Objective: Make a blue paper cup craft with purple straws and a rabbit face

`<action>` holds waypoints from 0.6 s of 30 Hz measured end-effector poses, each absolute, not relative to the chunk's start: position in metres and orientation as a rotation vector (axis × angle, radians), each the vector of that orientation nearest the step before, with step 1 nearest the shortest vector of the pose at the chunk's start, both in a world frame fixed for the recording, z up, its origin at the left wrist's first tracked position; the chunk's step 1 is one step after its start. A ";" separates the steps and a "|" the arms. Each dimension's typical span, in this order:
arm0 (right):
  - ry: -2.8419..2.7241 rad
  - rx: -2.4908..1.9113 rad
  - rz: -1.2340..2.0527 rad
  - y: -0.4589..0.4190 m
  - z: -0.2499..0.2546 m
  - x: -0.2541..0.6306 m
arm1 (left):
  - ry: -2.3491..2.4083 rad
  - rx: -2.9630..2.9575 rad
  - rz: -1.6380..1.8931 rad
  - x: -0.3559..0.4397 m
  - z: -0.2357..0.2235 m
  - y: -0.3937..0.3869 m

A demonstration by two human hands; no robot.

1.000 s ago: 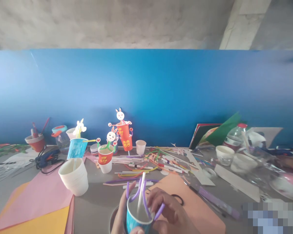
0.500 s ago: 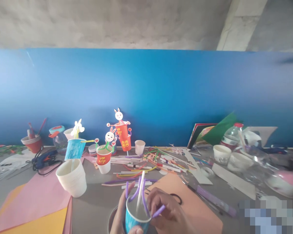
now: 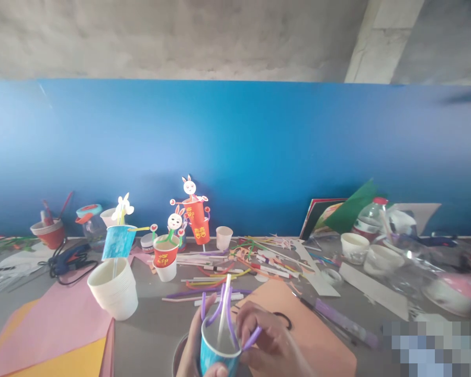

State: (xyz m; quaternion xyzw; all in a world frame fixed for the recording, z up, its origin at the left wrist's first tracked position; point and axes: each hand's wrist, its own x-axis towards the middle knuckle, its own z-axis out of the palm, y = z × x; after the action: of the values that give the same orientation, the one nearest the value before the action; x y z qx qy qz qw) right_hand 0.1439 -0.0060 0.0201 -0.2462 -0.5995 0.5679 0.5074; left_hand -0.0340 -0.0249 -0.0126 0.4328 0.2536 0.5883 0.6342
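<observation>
My left hand (image 3: 196, 340) is wrapped round a blue paper cup (image 3: 215, 353), its thumb across the front. The cup leans slightly, mouth up. A white straw (image 3: 224, 303) stands inside it, with purple pipe cleaners (image 3: 230, 317) bent around the straw and over the rim. My right hand (image 3: 265, 335) is closed at the cup's right rim, its fingers pinching the purple pipe cleaner end (image 3: 253, 338) that sticks out there. The fingertips partly hide where that end meets the cup.
White stacked cups (image 3: 115, 293) with a blue cup figure (image 3: 119, 242) stand left. Red cup rabbit figures (image 3: 166, 256) are behind. Loose pipe cleaners and markers (image 3: 270, 267) litter the middle. Orange paper (image 3: 317, 340) lies right, pink paper (image 3: 63, 319) left. A glue gun (image 3: 73, 259) rests far left.
The whole view has shifted slightly, so the scene sits a little further left. Both hands keep their hold on the cup and the purple pipe cleaner, with hardly any movement.
</observation>
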 end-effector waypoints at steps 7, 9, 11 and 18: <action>-1.400 -0.597 1.374 -0.006 0.015 0.142 | 0.624 1.005 1.351 -0.036 -0.015 -0.025; -1.381 -0.576 1.398 -0.007 0.016 0.142 | 0.624 1.008 1.366 -0.037 -0.016 -0.025; -1.359 -0.586 1.388 -0.008 0.018 0.142 | 0.610 1.015 1.373 -0.036 -0.018 -0.024; -1.348 -0.594 1.383 -0.009 0.022 0.141 | 0.584 1.019 1.366 -0.033 -0.024 -0.024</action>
State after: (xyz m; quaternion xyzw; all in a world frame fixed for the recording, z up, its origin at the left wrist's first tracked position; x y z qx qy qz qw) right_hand 0.1407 -0.0089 0.0220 -0.2489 -0.5650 0.5796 0.5319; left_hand -0.0334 -0.0240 -0.0240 0.4433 0.2541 0.5942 0.6211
